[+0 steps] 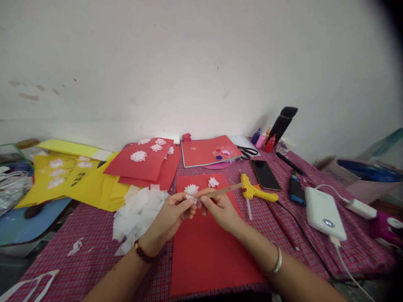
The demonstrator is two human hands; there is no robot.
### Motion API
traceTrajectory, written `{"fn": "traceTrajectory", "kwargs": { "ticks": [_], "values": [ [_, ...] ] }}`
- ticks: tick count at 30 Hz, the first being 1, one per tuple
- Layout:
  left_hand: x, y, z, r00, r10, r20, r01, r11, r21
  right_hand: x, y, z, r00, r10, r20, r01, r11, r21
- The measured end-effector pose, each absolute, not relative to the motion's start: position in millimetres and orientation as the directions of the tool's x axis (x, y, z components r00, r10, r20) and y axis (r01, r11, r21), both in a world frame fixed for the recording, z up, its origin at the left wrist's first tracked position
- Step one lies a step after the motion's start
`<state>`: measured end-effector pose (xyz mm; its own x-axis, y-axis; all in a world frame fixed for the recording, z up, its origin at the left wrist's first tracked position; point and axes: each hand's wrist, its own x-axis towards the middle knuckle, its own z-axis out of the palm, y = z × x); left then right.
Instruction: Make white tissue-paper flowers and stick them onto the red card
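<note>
From where I stand, the biggest thing is the red-and-purple plaid cloth (94,243) over the table, and at its near middle lies a long, plain red paper sheet (208,260). Just left of that is a loose heap of thin white tissue pieces (138,216); a careless sweep of the left forearm could scatter them, as they look light and nothing weighs them down. To the right rests a yellow plastic glue gun (260,193) with a black cord trailing nearer; a wrist catching that cord could drag it, and if the nozzle is hot, which I can't tell, it might burn skin or smear glue. On the sheet's far end sit two ruffled white paper flowers, the larger (191,189) close beyond the fingers and the smaller (213,182) to its right; lowering the knuckles there could crush their petals. The right hand (223,212) has its thumb and fingers closed narrowly on a flat brown wooden stick (225,190), whose far tip reaches right towards the gun, touching or not I can't say. The left hand (173,212) pinches a small white tissue scrap (191,198) by the stick's near end, above the sheet; so flimsy a bit could tear or crumple if pressed too hard.
</note>
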<state>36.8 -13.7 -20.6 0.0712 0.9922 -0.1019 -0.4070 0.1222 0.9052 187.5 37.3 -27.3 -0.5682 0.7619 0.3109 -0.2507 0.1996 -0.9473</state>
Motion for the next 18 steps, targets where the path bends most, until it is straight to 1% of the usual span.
{"fn": "traceTrajectory", "kwargs": {
  "ticks": [3,9,11,15,16,18],
  "values": [
    [36.2,-13.8,-18.8,0.048,0.993,-0.108,-0.438,0.118,0.891,190.3,38.1,-24.9,-0.584,0.755,0.296,-0.261,0.170,-0.950],
    [32.4,-11.3,-18.7,0.006,0.986,-0.165,-0.499,0.146,0.854,196.8,46.3,-19.4,-0.518,0.793,0.322,-0.301,0.183,-0.936],
    [32.8,-11.4,-18.7,0.007,0.986,-0.165,-0.473,0.148,0.869,195.8,46.4,-20.3,-0.493,0.810,0.319,-0.284,0.197,-0.938],
    [37.8,-13.8,-19.0,0.016,0.990,-0.142,-0.357,0.139,0.924,193.0,42.0,-23.8,-0.411,0.846,0.340,-0.206,0.277,-0.939],
    [39.5,-14.5,-19.3,0.023,0.991,-0.132,-0.329,0.133,0.935,192.8,40.9,-24.4,-0.393,0.853,0.342,-0.204,0.282,-0.938],
    [42.0,-15.8,-20.3,0.051,0.991,-0.124,-0.297,0.133,0.945,193.0,40.0,-24.9,-0.395,0.867,0.303,-0.215,0.233,-0.948]
  ]
}}
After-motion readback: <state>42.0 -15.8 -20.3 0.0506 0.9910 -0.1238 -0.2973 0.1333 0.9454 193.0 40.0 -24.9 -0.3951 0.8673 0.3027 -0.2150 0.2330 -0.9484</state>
